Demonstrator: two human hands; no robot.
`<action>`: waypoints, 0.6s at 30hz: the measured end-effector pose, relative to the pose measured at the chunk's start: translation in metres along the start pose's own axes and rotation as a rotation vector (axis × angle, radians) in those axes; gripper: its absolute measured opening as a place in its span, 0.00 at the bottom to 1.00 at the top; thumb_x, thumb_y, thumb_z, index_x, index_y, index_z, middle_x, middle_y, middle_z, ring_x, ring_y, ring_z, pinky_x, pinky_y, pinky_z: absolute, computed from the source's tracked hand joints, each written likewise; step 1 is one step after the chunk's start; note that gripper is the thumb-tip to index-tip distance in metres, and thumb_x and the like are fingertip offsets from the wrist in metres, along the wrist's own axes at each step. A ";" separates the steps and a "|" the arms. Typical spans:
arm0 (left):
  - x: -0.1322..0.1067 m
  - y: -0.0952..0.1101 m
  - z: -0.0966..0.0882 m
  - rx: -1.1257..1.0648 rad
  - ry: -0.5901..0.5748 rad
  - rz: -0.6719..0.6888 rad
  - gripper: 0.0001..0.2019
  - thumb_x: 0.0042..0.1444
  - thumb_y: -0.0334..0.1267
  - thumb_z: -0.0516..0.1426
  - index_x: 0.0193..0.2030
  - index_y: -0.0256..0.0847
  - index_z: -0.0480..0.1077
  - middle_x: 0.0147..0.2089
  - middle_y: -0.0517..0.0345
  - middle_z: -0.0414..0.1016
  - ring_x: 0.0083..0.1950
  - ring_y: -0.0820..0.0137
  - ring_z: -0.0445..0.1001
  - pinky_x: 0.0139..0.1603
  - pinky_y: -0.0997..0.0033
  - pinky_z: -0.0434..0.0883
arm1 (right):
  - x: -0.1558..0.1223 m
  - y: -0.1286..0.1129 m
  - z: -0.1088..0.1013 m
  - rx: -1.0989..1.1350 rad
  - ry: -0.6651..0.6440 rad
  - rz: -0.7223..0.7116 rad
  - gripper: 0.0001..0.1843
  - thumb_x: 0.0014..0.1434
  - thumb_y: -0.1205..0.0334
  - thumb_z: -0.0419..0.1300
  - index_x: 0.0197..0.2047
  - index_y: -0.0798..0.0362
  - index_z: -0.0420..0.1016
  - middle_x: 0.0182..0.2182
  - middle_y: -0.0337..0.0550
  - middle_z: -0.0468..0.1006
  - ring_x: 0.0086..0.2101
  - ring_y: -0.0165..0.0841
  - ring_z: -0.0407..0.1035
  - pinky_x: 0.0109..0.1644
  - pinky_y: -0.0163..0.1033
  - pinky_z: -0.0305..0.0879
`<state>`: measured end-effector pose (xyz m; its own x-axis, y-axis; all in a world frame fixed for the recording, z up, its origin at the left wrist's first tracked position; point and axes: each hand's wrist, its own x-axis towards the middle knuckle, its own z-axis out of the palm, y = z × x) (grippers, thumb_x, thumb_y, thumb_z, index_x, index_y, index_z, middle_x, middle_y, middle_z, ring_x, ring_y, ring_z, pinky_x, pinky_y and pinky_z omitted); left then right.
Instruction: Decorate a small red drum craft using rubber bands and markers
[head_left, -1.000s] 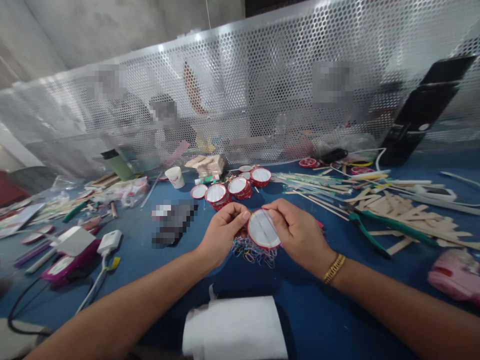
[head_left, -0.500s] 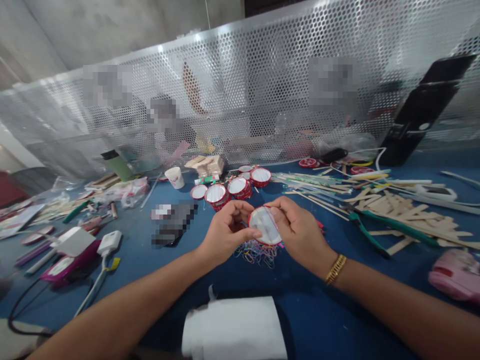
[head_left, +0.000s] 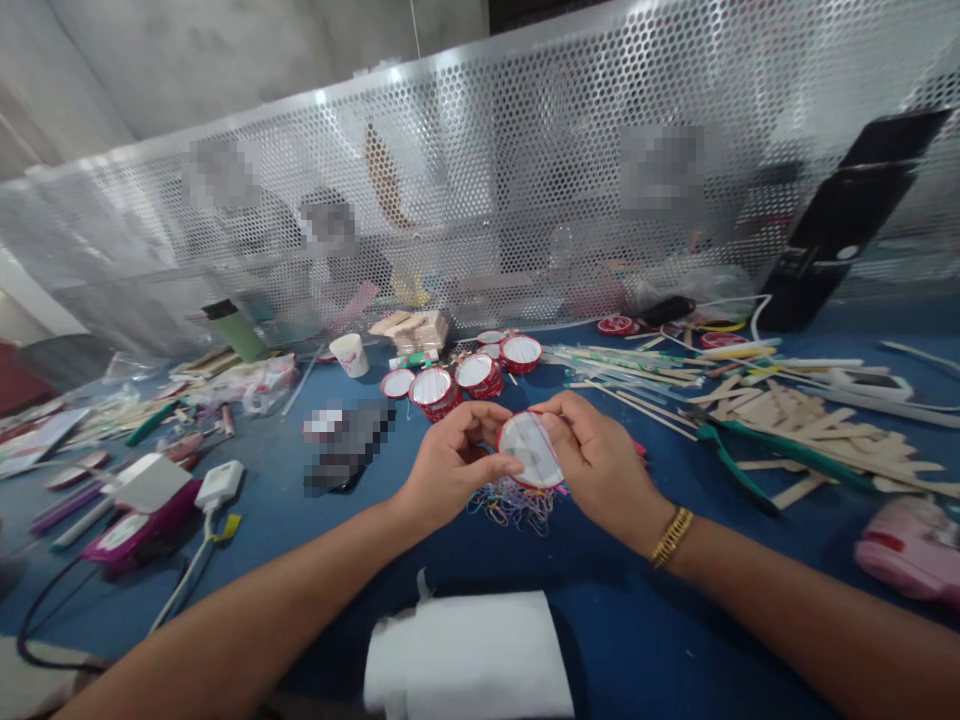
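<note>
Between both hands is a round white disc with a red rim (head_left: pixel 531 452), tilted so its pale face shows. My left hand (head_left: pixel 457 455) grips its left edge, thumb across the face. My right hand (head_left: pixel 589 455) pinches the right side, thumb on the face; its other fingers are partly hidden behind. Below the disc lies a tangle of thin coloured elastic loops (head_left: pixel 517 507) on the blue table. Just beyond the hands stand stacks of similar red-rimmed discs (head_left: pixel 477 374). A roll of white material (head_left: pixel 472 655) sits close in front of me.
Wooden sticks (head_left: pixel 840 430) and green-handled pliers (head_left: pixel 739 465) lie to the right. A dark phone (head_left: pixel 352 440), a paper cup (head_left: pixel 349 355) and chargers (head_left: pixel 150 484) are to the left. A perforated metal screen (head_left: pixel 450 180) closes off the far side, with people behind it.
Almost nothing differs. Both hands keep the disc in the same place with the same hold.
</note>
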<state>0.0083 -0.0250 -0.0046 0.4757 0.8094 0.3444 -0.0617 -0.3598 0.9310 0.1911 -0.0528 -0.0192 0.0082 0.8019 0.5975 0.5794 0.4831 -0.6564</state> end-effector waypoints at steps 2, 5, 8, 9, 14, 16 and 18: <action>0.000 0.001 0.000 0.006 0.004 -0.012 0.20 0.46 0.38 0.69 0.43 0.39 0.69 0.34 0.58 0.72 0.34 0.74 0.70 0.34 0.75 0.69 | 0.000 0.000 0.000 0.001 -0.001 0.002 0.10 0.67 0.61 0.49 0.41 0.51 0.70 0.32 0.41 0.77 0.31 0.31 0.70 0.34 0.36 0.61; 0.001 0.002 0.000 0.005 0.010 -0.018 0.20 0.45 0.38 0.69 0.42 0.39 0.68 0.34 0.58 0.73 0.34 0.73 0.70 0.34 0.75 0.69 | -0.001 0.001 0.001 0.000 -0.001 0.005 0.10 0.67 0.61 0.49 0.41 0.51 0.70 0.32 0.40 0.77 0.30 0.31 0.69 0.34 0.36 0.61; 0.002 0.003 0.000 -0.004 0.009 -0.023 0.19 0.46 0.38 0.69 0.42 0.38 0.68 0.34 0.58 0.72 0.34 0.74 0.70 0.33 0.75 0.69 | 0.001 0.001 0.000 -0.004 -0.014 0.009 0.10 0.67 0.60 0.48 0.41 0.51 0.70 0.33 0.41 0.78 0.31 0.31 0.70 0.35 0.36 0.61; 0.003 0.003 -0.001 -0.007 0.009 -0.025 0.19 0.48 0.40 0.67 0.44 0.39 0.68 0.34 0.58 0.72 0.33 0.74 0.69 0.32 0.76 0.68 | 0.002 0.002 -0.001 -0.006 -0.021 0.013 0.11 0.67 0.60 0.48 0.41 0.51 0.70 0.33 0.41 0.78 0.32 0.32 0.70 0.35 0.37 0.62; 0.008 -0.004 -0.009 0.123 0.116 -0.042 0.14 0.59 0.45 0.56 0.48 0.39 0.70 0.36 0.56 0.72 0.35 0.71 0.70 0.31 0.74 0.67 | 0.008 0.014 -0.004 -0.059 -0.036 0.054 0.14 0.68 0.57 0.45 0.46 0.52 0.70 0.35 0.44 0.78 0.34 0.35 0.71 0.37 0.40 0.62; 0.012 -0.010 -0.015 0.244 0.146 -0.061 0.11 0.58 0.43 0.58 0.44 0.40 0.72 0.34 0.56 0.73 0.35 0.70 0.71 0.32 0.73 0.66 | 0.010 0.022 -0.003 -0.090 -0.036 0.071 0.15 0.68 0.56 0.45 0.47 0.52 0.69 0.36 0.46 0.78 0.35 0.37 0.71 0.38 0.41 0.62; 0.016 -0.016 -0.020 0.392 0.135 -0.047 0.06 0.57 0.38 0.58 0.39 0.41 0.74 0.32 0.58 0.74 0.33 0.70 0.70 0.34 0.72 0.65 | 0.010 0.028 -0.002 -0.115 -0.036 0.080 0.15 0.67 0.57 0.45 0.46 0.53 0.69 0.36 0.47 0.78 0.36 0.38 0.71 0.38 0.41 0.61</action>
<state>-0.0013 0.0029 -0.0115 0.3495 0.8731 0.3398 0.3079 -0.4496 0.8385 0.2087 -0.0315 -0.0307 0.0308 0.8493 0.5270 0.6674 0.3750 -0.6434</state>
